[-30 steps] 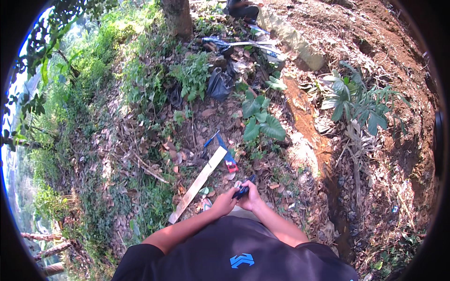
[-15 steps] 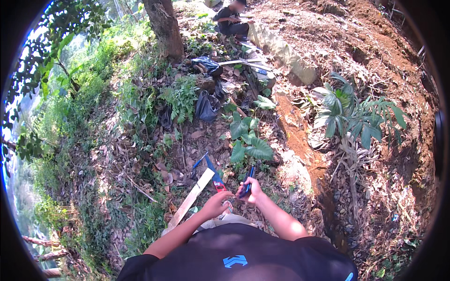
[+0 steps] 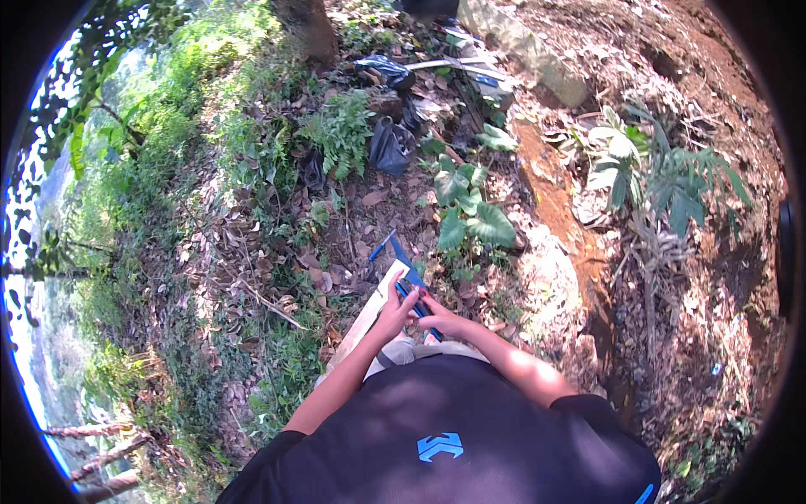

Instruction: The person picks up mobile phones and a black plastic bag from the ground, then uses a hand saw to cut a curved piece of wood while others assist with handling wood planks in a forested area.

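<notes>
Close to my body, both hands meet around a slim dark blue and black object (image 3: 431,326), whose kind I cannot make out. My left hand (image 3: 393,317) is closed on its upper part. My right hand (image 3: 442,320) grips it from the other side, fingers bent against the left ones. Beneath and just beyond the hands lies a pale wooden board (image 3: 359,326), slanting away from me. Beside its far end rests a flat blue saw-like blade (image 3: 408,259); the hands hide its near part. A thin blue rod (image 3: 382,246) lies at the blade's far tip.
Broad-leaved plants (image 3: 470,206) grow ahead, with black plastic bags (image 3: 391,146) and pale wood strips (image 3: 453,63) farther off. A tree trunk (image 3: 304,32) stands at the far left. To the right are a bare earth channel (image 3: 554,202) and a palm-like plant (image 3: 663,176).
My left hand, apart from the dark object before, has closed on it alongside the right. The object has come nearer my body and tilted the other way. The view has tipped downward.
</notes>
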`<action>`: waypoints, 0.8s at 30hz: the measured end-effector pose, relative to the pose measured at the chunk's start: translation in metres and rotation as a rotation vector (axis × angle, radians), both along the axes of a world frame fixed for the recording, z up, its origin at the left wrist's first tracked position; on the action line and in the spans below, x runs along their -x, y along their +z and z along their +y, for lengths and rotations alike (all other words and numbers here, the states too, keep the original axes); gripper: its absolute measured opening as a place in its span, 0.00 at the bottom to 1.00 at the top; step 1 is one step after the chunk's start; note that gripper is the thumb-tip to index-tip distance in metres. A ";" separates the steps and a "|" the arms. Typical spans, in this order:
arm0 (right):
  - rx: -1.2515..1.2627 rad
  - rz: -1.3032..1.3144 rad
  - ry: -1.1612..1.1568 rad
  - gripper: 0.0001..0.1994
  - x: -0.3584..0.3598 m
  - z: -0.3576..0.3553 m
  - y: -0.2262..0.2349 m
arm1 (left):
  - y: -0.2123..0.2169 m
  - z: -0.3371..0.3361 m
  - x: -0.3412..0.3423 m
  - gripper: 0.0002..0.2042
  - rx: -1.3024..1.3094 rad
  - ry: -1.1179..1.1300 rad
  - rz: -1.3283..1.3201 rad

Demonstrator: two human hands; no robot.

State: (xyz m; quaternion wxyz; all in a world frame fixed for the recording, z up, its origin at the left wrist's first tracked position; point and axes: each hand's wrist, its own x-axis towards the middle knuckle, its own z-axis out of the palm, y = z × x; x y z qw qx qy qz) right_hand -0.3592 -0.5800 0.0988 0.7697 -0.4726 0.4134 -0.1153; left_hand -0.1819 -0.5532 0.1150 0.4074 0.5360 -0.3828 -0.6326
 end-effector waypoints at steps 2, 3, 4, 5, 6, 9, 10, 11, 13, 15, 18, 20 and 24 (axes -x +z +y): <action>-0.018 0.021 -0.006 0.35 -0.024 0.014 -0.006 | -0.018 -0.006 -0.009 0.26 0.074 0.065 -0.045; -0.068 0.048 -0.025 0.36 -0.034 0.018 0.006 | -0.015 -0.005 -0.015 0.22 0.021 0.078 0.000; -0.054 0.014 -0.038 0.45 -0.038 0.020 0.002 | -0.009 -0.005 -0.017 0.20 0.048 0.096 -0.051; -0.032 0.035 -0.051 0.50 -0.039 0.021 -0.004 | -0.011 -0.007 -0.020 0.19 0.023 0.080 -0.019; -0.010 0.055 -0.064 0.54 -0.040 0.021 -0.012 | -0.011 -0.011 -0.017 0.19 0.053 0.086 -0.040; -0.063 0.031 -0.039 0.62 -0.042 0.017 0.004 | -0.006 -0.011 -0.018 0.20 0.060 0.124 -0.045; -0.122 -0.013 -0.063 0.58 -0.041 0.013 0.021 | -0.008 -0.011 -0.016 0.20 0.048 0.136 0.014; -0.184 -0.049 -0.092 0.54 -0.038 0.012 0.028 | -0.004 -0.013 -0.011 0.21 0.033 0.145 0.082; -0.076 0.015 -0.099 0.50 -0.034 0.016 0.019 | 0.000 -0.012 -0.005 0.20 0.150 0.063 0.002; -0.077 -0.026 -0.192 0.51 -0.028 0.024 0.013 | -0.003 -0.010 0.000 0.19 0.039 0.016 0.070; -0.048 0.006 -0.187 0.39 -0.013 0.028 -0.007 | -0.015 -0.013 0.004 0.21 0.071 -0.134 -0.027; 0.008 0.050 -0.195 0.32 0.000 0.031 -0.015 | -0.028 -0.015 0.005 0.24 0.154 -0.254 -0.126; -0.042 0.121 -0.257 0.30 0.060 0.045 -0.026 | -0.018 -0.024 0.001 0.34 -0.007 -0.583 -0.121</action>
